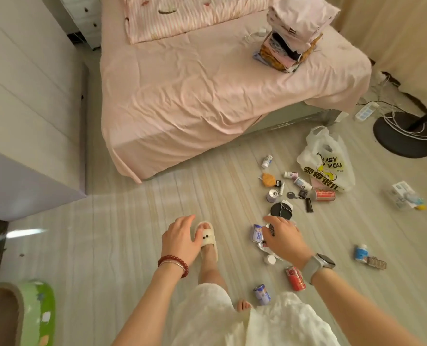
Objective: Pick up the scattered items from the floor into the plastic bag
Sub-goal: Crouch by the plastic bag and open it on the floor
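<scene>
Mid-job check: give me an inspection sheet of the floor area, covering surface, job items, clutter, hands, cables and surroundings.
Surface: pale striped floor, items scattered on its right side.
Job's things: plastic bag lying on the floor near the bed corner; red can beside it; another red can near the right wrist; small bottles and blue cans strewn between.
Clutter: black round disc; clear packet far right.
Hands: left hand open, empty, above the slipper; right hand reaching down over crumpled wrapping, grip unclear.
Cables: white cords coiled on the fan base, beside a power strip.
Surroundings: bed with a stack of folded clothes.
</scene>
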Demonstrator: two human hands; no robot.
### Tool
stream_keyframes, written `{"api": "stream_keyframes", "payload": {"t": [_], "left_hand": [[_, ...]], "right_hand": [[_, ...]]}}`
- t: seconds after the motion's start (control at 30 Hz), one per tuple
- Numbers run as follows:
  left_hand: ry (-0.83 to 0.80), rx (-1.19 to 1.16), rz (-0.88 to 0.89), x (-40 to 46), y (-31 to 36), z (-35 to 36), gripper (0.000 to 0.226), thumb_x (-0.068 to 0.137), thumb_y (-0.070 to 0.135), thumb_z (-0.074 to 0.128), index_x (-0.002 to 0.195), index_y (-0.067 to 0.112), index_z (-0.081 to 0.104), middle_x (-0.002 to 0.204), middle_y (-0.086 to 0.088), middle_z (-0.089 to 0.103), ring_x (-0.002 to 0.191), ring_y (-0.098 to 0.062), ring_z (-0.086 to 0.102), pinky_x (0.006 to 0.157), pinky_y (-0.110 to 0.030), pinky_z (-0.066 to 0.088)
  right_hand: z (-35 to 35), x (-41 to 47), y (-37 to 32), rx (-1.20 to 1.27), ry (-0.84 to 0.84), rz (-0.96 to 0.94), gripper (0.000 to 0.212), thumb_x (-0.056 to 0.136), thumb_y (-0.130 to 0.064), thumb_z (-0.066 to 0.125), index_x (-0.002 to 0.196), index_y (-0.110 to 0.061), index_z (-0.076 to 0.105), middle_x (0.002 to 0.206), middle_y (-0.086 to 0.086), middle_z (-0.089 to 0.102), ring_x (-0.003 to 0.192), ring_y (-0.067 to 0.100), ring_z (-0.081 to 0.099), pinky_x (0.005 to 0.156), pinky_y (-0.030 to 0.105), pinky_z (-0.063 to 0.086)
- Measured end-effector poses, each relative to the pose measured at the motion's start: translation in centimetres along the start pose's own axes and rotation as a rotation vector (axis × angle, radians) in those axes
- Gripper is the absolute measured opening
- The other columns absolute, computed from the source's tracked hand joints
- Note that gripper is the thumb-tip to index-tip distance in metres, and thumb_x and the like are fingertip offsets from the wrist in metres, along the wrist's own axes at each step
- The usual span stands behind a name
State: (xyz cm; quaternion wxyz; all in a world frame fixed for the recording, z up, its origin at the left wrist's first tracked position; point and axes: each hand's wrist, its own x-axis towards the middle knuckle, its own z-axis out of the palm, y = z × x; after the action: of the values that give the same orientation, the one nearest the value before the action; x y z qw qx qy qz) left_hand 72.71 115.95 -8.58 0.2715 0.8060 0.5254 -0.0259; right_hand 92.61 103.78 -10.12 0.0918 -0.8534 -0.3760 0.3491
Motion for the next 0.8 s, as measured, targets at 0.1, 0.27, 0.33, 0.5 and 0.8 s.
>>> {"api": "stream_keyframes", "payload": {"t": [0.1,0.27,0.33,0.5,0.8], "left_hand": [[-0.005,0.024,0.035,8.7,0.9,-1.8,0.043,0.092,0.029,0.044,0.133,0.017,0.041,0.137,-0.005,0.046,0.127,-0.022,0.041,0.104,-0.036,0.032],[-0.070,0.051,0.146,22.8,3.9,-6.3,0.042,0.092,0.027,0.045,0.132,0.014,0.043,0.135,-0.007,0.048,0.125,-0.024,0.042,0.103,-0.036,0.033],[-0.092,0.069,0.204,28.1,6.0,-8.0,0.042,0.091,0.025,0.046,0.131,0.012,0.044,0.133,-0.009,0.048,0.124,-0.024,0.042,0.103,-0.035,0.033],[-0.225,0.130,0.386,39.8,14.5,-8.7,0.043,0.092,0.028,0.045,0.132,0.014,0.043,0.135,-0.008,0.047,0.123,-0.025,0.044,0.102,-0.038,0.037],[-0.452,0.206,0.640,52.4,31.9,-2.9,0.039,0.091,0.023,0.047,0.129,0.012,0.047,0.131,-0.010,0.050,0.122,-0.026,0.045,0.103,-0.036,0.036]], "right_hand": [[-2.0,6.5,-1.8,0.056,0.030,0.052,0.041,0.094,-0.029,0.037,0.133,-0.018,0.041,0.137,0.007,0.048,0.129,0.029,0.038,0.107,0.045,0.032],[-7.2,16.5,-5.5,0.165,0.059,0.183,0.041,0.093,-0.028,0.037,0.131,-0.016,0.044,0.133,0.012,0.050,0.121,0.029,0.047,0.099,0.045,0.041],[-9.8,19.6,-6.5,0.211,0.097,0.218,0.041,0.093,-0.028,0.038,0.131,-0.015,0.044,0.132,0.013,0.051,0.117,0.029,0.051,0.096,0.042,0.044],[-15.7,25.2,-5.7,0.353,0.237,0.353,0.039,0.094,-0.026,0.041,0.131,-0.013,0.044,0.127,0.013,0.053,0.117,0.029,0.049,0.096,0.042,0.042],[-22.6,33.5,2.0,0.641,0.322,0.649,0.041,0.094,-0.021,0.041,0.133,-0.007,0.042,0.138,0.013,0.048,0.126,0.026,0.045,0.104,0.035,0.037]]}}
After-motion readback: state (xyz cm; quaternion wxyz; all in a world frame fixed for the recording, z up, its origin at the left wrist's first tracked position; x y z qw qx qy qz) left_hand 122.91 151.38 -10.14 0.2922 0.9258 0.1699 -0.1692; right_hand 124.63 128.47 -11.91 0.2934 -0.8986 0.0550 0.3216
